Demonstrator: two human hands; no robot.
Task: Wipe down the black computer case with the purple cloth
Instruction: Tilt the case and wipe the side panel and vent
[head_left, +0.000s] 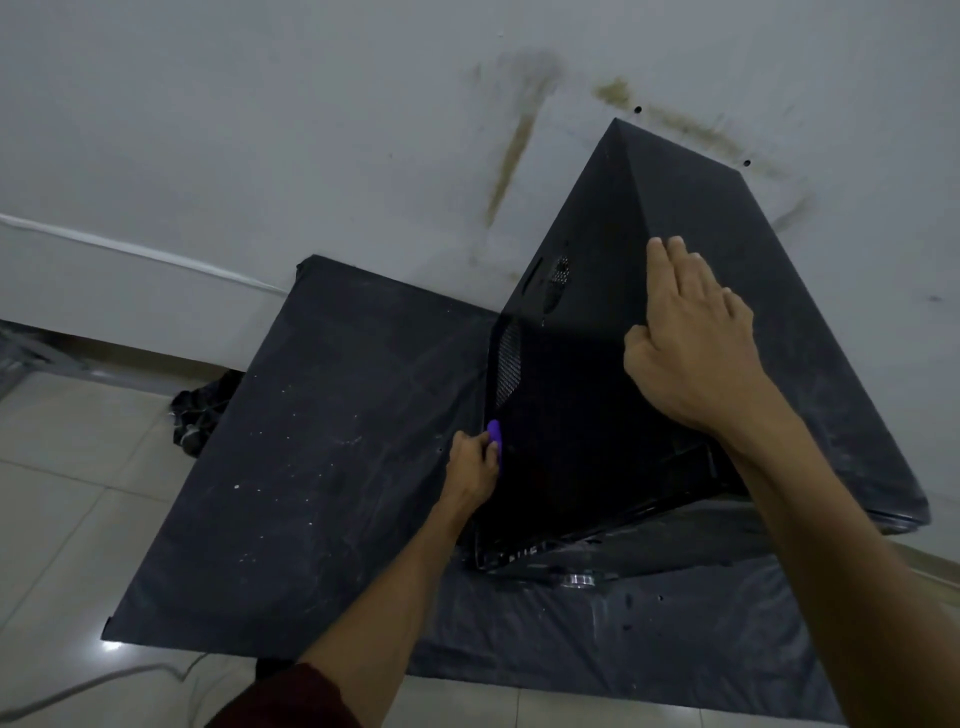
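The black computer case (582, 322) stands on the floor against the white wall, its near dark face turned toward me. My right hand (691, 332) lies over the case's top edge, fingers straight on the dusty right panel and thumb on the near face. My left hand (472, 465) grips the purple cloth (494, 434) and holds it against the lower left edge of the near face, just below a mesh vent (508, 364). Only a small bit of the cloth shows above my fingers.
A loose black side panel (322, 467), speckled with white dust, leans flat to the left of the case. Black plastic sheeting (649, 639) lies under the case on the tiled floor (78, 467). A dark crumpled rag (200, 410) and a grey cable (104, 680) lie at the left.
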